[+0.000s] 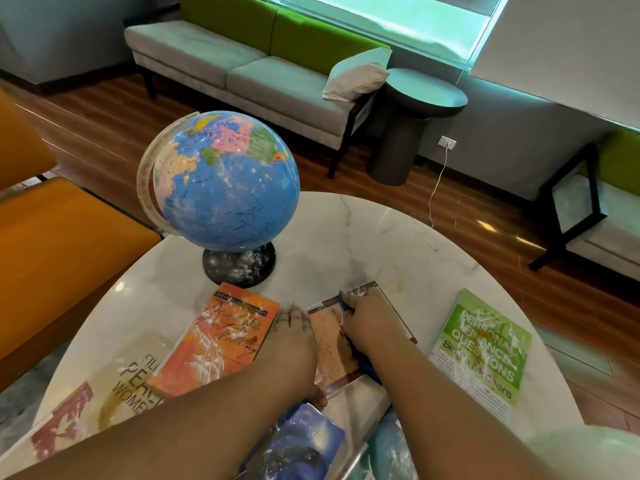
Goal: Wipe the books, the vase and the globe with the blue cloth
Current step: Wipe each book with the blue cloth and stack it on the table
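Book lies flat just in front of globe. It looks stiff and light, prob slides on slick table. L hand flat, pins its left edge. R hand clutches soft blue cloth on cover.

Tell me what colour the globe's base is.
The base is black, smeared white; head view.

Both bare forearms reach forward from the near edge and converge. The left grip lies flat, palm down, fingers straight and together. The right grip, just beside it, curls its fingers over the cloth.
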`<act>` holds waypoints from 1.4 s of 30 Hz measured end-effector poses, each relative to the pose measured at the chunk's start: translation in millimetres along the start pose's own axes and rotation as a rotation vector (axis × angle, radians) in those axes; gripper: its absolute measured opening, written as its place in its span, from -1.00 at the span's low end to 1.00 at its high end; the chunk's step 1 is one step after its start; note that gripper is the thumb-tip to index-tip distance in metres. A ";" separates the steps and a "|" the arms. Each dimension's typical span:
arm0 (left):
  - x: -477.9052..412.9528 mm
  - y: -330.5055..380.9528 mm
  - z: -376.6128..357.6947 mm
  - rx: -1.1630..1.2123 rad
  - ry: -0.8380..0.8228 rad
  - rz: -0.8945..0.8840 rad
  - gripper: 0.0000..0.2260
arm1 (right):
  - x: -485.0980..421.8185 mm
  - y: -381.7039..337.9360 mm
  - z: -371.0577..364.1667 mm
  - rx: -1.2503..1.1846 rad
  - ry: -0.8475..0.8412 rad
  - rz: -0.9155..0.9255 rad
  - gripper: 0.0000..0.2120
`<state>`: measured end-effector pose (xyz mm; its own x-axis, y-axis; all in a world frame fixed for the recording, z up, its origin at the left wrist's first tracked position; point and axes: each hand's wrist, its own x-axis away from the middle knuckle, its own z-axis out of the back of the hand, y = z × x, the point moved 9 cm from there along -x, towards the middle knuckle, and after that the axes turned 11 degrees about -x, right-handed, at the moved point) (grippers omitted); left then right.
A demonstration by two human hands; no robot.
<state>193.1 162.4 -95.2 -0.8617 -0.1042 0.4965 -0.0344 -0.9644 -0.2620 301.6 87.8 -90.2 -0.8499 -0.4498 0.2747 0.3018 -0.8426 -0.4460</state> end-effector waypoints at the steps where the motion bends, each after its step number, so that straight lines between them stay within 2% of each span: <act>1: -1.1 -0.2 -1.4 0.005 -0.005 0.004 0.14 | 1.3 -6.4 -1.2 0.048 -0.004 0.011 -0.55; 3: -1.8 0.0 -1.2 0.020 -0.001 0.006 0.15 | 6.8 -24.0 -8.8 0.073 -0.052 0.098 -0.52; 6: 0.8 0.4 1.3 0.057 0.022 -0.004 0.13 | 16.1 -30.2 -17.0 0.000 -0.149 0.197 -0.60; 8: 2.4 -1.7 1.0 0.099 0.035 0.000 0.14 | 13.2 -16.7 -11.0 -0.049 -0.110 0.133 -0.62; 10: 3.5 -4.0 -2.2 0.150 0.038 0.006 0.16 | 11.5 -9.6 -5.7 0.014 -0.031 0.072 -0.57; 13: 8.3 -6.5 -3.7 0.173 0.059 0.015 0.13 | 21.9 -31.2 -16.5 0.059 -0.074 0.181 -0.55; 15: 15.7 -6.0 -3.0 0.199 0.085 0.014 0.01 | 31.3 -40.6 -24.5 -0.006 -0.162 0.266 -0.62; 18: 24.8 -8.4 -6.1 0.314 0.122 0.009 -0.32 | 24.8 -20.1 -10.4 -0.144 -0.124 0.119 -0.68; 20: 31.0 -12.0 -6.1 0.363 0.179 -0.005 -0.51 | 20.0 -15.1 -6.3 -0.013 -0.057 0.065 -0.53; 22: 34.1 -12.9 -8.0 0.347 0.209 -0.029 -0.52 | 24.1 -33.8 -15.6 0.129 -0.046 0.133 -0.43; 25: 34.6 -13.9 -12.9 0.350 0.207 -0.039 -0.49 | 33.3 -55.8 -35.6 -0.010 -0.148 0.236 -0.62; 27: 35.0 -14.9 -15.9 0.361 0.204 -0.040 -0.49 | 33.1 -50.5 -34.0 -0.091 -0.202 0.225 -0.68; 29: 34.9 -16.1 -18.3 0.378 0.213 -0.026 -0.45 | 23.5 -35.5 -23.7 -0.064 -0.148 0.185 -0.66; 31: 34.0 -15.6 -20.7 0.373 0.214 -0.020 -0.44 | 15.8 -26.1 -16.1 0.044 -0.048 0.139 -0.56; 33: 32.1 -14.8 -22.7 0.360 0.202 -0.016 -0.45 | 21.5 -40.4 -23.7 0.128 -0.065 0.177 -0.50; 36: 31.2 -15.0 -21.7 0.344 0.182 -0.019 -0.47 | 40.2 -61.1 -39.7 0.026 -0.181 0.316 -0.62; 38: 32.3 -14.3 -20.1 0.340 0.199 -0.028 -0.46 | 36.9 -50.2 -34.0 -0.094 -0.200 0.266 -0.66; 40: 33.0 -14.6 -19.9 0.333 0.228 -0.021 -0.49 | 26.1 -37.7 -25.5 -0.062 -0.139 0.230 -0.68; 42: 33.7 -18.3 -17.8 0.353 0.267 0.010 -0.58 | 20.8 -38.9 -22.6 0.058 -0.072 0.214 -0.60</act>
<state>155.7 180.8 -88.3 -0.9633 -0.0923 0.2520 0.1097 -0.9924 0.0561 262.4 117.9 -86.4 -0.7313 -0.6385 0.2398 0.4980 -0.7402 -0.4518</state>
